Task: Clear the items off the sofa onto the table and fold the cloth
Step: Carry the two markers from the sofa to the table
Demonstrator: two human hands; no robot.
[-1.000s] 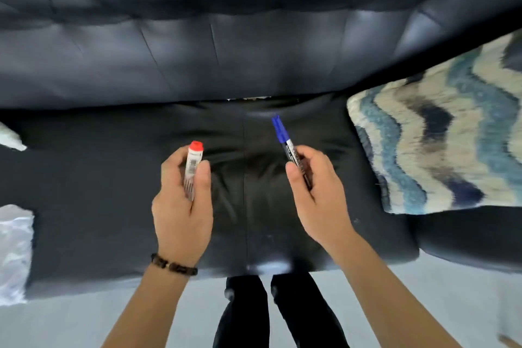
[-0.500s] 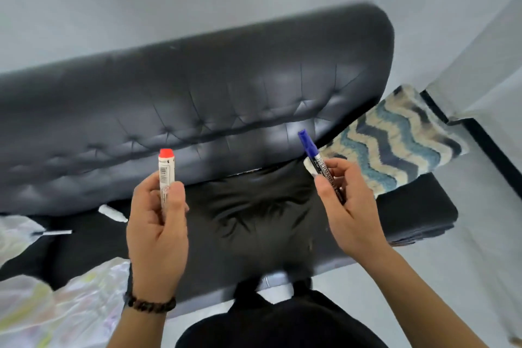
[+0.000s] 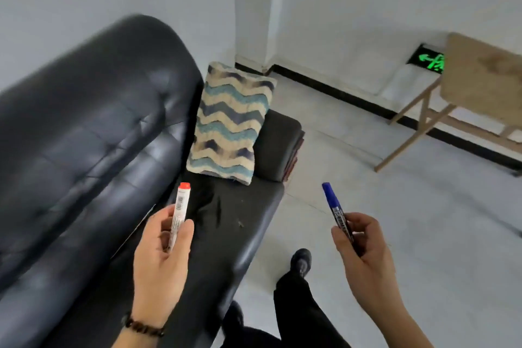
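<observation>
Your left hand (image 3: 158, 257) pinches the red pen (image 3: 180, 210), your right hand (image 3: 364, 251) the blue pen (image 3: 336, 213), likely for carrying to the table (image 3: 485, 79) at two o'clock.

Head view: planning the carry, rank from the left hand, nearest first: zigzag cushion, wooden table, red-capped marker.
1. Red-capped marker, held in the left hand.
2. Zigzag cushion, ahead on the sofa.
3. Wooden table, far right, well beyond.

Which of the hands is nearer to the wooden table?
Right. The right hand is over the floor, toward the table; the left hand is over the sofa, farther away.
</observation>
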